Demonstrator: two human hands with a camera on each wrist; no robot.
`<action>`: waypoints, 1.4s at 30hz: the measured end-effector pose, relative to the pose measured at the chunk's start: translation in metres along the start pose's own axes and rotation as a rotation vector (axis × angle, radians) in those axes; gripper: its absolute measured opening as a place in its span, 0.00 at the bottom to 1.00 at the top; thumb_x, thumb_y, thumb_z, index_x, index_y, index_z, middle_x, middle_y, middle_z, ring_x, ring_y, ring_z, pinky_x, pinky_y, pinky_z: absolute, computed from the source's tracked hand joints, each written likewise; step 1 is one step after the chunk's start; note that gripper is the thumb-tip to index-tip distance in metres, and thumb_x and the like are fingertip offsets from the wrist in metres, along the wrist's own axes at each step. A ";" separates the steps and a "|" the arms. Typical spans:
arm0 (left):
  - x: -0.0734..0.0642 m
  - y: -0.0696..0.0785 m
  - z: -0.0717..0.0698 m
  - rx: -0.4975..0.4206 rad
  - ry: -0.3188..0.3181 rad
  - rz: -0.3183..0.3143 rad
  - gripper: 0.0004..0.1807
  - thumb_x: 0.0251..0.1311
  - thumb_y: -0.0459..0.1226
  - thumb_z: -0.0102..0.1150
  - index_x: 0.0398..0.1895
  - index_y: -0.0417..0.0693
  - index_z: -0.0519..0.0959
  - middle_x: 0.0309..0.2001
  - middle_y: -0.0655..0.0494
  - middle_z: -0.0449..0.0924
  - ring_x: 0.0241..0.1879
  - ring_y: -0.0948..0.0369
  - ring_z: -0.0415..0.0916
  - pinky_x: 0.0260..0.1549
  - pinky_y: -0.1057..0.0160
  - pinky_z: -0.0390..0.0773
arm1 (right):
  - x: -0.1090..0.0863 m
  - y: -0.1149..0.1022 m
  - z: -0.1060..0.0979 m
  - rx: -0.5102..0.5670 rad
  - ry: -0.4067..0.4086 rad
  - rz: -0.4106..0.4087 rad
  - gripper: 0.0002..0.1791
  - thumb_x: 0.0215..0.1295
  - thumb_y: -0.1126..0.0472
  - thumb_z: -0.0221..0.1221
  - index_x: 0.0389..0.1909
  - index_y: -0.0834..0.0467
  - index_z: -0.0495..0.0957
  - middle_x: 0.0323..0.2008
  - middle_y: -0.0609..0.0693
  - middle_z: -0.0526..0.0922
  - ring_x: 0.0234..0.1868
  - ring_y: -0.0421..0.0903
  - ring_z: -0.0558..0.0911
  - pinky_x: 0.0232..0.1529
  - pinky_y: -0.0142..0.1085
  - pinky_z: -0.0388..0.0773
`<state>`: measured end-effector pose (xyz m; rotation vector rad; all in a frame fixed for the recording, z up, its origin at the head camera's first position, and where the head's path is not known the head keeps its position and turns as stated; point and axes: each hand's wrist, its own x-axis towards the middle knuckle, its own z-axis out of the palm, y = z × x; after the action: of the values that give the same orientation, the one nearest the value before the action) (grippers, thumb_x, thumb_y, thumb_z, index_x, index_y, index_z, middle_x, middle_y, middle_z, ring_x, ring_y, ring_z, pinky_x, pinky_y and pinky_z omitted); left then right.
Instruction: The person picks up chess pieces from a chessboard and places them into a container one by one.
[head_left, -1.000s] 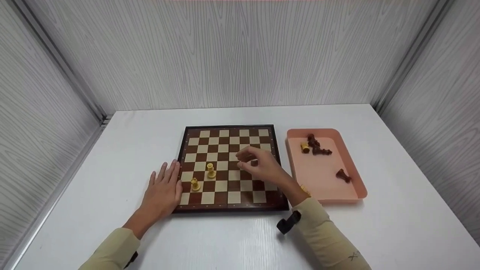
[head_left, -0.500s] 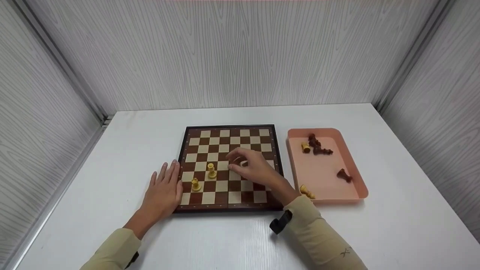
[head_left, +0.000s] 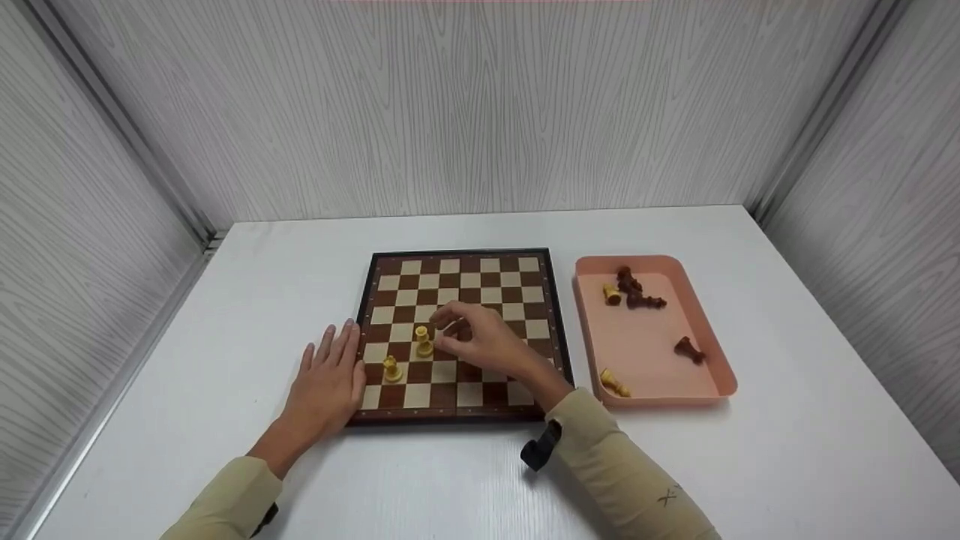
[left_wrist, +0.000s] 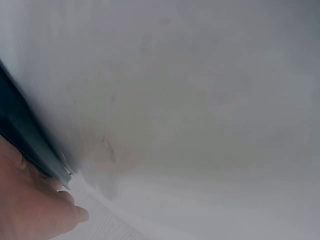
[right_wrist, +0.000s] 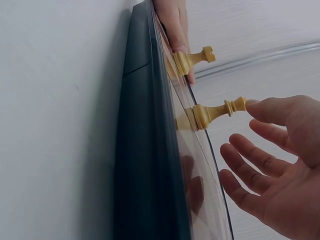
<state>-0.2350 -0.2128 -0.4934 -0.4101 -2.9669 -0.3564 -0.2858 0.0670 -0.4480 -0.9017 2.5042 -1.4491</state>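
Note:
A tall yellow chess queen (head_left: 423,342) stands upright on the chessboard (head_left: 469,280). Nearer the board's left corner is an upright yellow rook (head_left: 391,370). My right hand (head_left: 484,341) hovers just right of the queen, fingers loosely bent and apart. In the right wrist view, the thumb (right_wrist: 275,110) overlaps the top of the queen (right_wrist: 220,111); whether it touches I cannot tell. The other fingers are spread with nothing between them. My left hand (head_left: 324,386) lies with straight fingers against the board's left edge, its fingertips partly hidden in the left wrist view.
Right of the board is a pink tray (head_left: 701,322). Inside lie several chess pieces on their sides, including a dark piece (head_left: 688,350) and a yellow piece (head_left: 613,382). White table surface (head_left: 292,262) surrounds both, with grey wood-grain panels (head_left: 480,112) behind.
My right hand has moved left across the board, from its right half to beside the queen. The yellow piece in the tray's near corner is now uncovered. My left hand stays put.

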 end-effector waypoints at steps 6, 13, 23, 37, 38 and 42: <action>-0.001 -0.001 0.001 0.001 -0.002 -0.002 0.33 0.80 0.43 0.33 0.81 0.35 0.49 0.81 0.40 0.48 0.80 0.40 0.42 0.74 0.35 0.45 | 0.005 -0.001 0.008 0.058 0.013 0.021 0.17 0.70 0.63 0.65 0.57 0.61 0.79 0.52 0.52 0.84 0.52 0.48 0.84 0.54 0.39 0.81; 0.000 0.000 0.001 -0.011 0.007 0.009 0.33 0.80 0.42 0.34 0.81 0.34 0.49 0.81 0.39 0.48 0.80 0.41 0.44 0.74 0.36 0.47 | 0.009 0.000 0.015 0.087 0.038 0.021 0.14 0.70 0.64 0.65 0.54 0.61 0.80 0.50 0.52 0.85 0.52 0.49 0.84 0.53 0.38 0.81; 0.000 0.000 0.000 -0.005 0.006 0.016 0.33 0.80 0.42 0.34 0.80 0.32 0.50 0.81 0.38 0.48 0.79 0.42 0.45 0.75 0.39 0.48 | 0.013 -0.001 0.019 0.048 0.032 0.045 0.10 0.71 0.64 0.63 0.50 0.58 0.82 0.46 0.48 0.85 0.51 0.44 0.84 0.52 0.33 0.81; 0.001 0.001 -0.002 -0.012 -0.001 0.009 0.33 0.80 0.42 0.34 0.81 0.33 0.49 0.81 0.39 0.48 0.79 0.41 0.45 0.75 0.38 0.47 | 0.016 -0.004 0.021 0.054 0.027 0.054 0.08 0.72 0.64 0.62 0.48 0.59 0.83 0.43 0.48 0.86 0.47 0.42 0.84 0.51 0.33 0.81; 0.001 0.001 -0.002 -0.014 -0.002 0.008 0.33 0.80 0.42 0.35 0.81 0.33 0.50 0.81 0.39 0.48 0.79 0.41 0.45 0.74 0.37 0.48 | 0.016 -0.004 0.021 0.055 0.024 0.055 0.07 0.72 0.63 0.62 0.48 0.58 0.83 0.43 0.48 0.86 0.47 0.42 0.84 0.51 0.33 0.81; 0.001 0.001 -0.002 -0.008 -0.011 0.006 0.33 0.80 0.42 0.34 0.81 0.33 0.49 0.81 0.38 0.48 0.79 0.40 0.44 0.74 0.37 0.47 | 0.016 -0.004 0.020 0.051 0.023 0.069 0.07 0.72 0.63 0.63 0.48 0.57 0.83 0.43 0.46 0.85 0.46 0.41 0.84 0.51 0.33 0.81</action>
<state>-0.2357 -0.2117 -0.4908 -0.4229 -2.9754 -0.3660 -0.2893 0.0415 -0.4527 -0.7859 2.4762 -1.5031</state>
